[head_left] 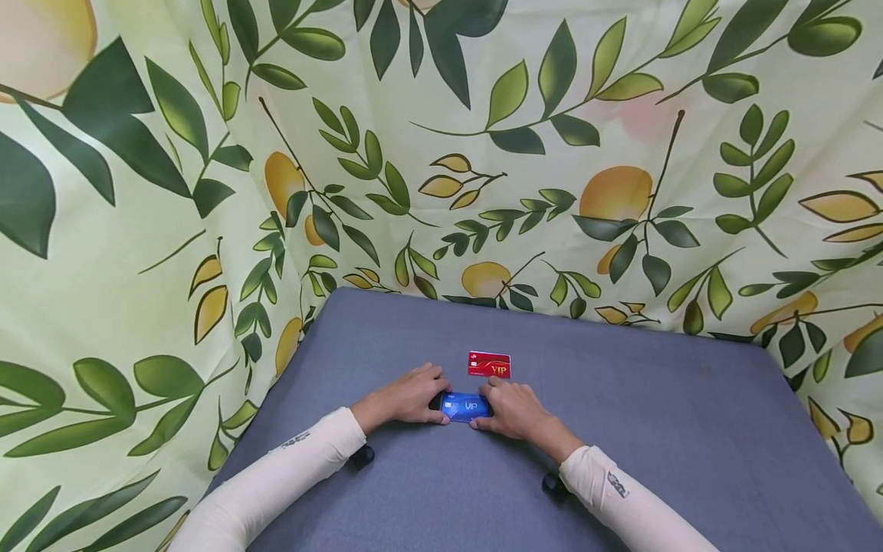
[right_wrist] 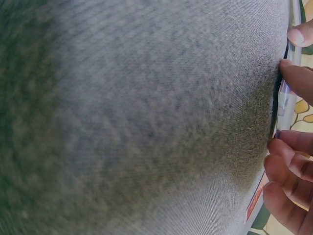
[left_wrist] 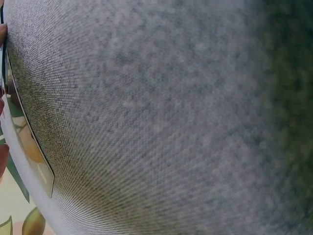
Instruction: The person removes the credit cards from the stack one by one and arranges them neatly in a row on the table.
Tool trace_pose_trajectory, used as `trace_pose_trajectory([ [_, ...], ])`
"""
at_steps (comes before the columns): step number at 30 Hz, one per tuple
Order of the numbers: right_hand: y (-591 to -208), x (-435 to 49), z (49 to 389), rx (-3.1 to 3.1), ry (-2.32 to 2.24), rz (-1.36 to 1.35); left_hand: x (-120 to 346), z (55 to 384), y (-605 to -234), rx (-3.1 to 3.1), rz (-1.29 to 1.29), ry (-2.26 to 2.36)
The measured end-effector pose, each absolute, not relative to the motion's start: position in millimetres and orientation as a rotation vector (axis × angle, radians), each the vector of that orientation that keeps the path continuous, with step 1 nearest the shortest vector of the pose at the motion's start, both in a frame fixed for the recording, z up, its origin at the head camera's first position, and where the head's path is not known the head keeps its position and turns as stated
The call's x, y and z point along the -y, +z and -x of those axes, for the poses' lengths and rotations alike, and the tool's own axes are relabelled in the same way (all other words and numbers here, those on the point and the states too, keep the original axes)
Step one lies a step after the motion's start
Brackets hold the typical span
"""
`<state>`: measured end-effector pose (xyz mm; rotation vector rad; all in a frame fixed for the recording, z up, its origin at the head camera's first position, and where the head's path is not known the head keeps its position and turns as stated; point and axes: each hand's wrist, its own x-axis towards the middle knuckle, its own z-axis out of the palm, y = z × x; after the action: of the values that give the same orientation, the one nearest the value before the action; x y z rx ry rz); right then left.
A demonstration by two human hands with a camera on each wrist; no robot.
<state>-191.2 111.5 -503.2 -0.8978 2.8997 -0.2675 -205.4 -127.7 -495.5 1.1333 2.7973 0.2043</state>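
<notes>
Inwardly angled, both hands [head_left: 412,395] [head_left: 513,409] grip the blue card [head_left: 464,408].

We've got off-wht long slvs on: L slv [head_left: 276,477] & R slv [head_left: 645,502], each w/ a sm. dk printed mark [head_left: 296,439] on the forearm, too tiny to read. Fabric's mostly smooth, w/ creases nr the R cuff [head_left: 586,460]. Rounded blk unit [head_left: 362,458] at L wrist, similar one at R. Our L hand [head_left: 407,395] & R hand [head_left: 516,408] are bare.
</notes>
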Motion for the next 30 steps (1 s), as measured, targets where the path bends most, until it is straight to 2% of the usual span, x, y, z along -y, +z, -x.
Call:
trace_pose_trajectory([
  [30, -505.4, -113.7, 189.7, -2.915, -0.299, 0.925, 126.9, 205.8, -496.7, -2.801, -1.132, 0.174],
])
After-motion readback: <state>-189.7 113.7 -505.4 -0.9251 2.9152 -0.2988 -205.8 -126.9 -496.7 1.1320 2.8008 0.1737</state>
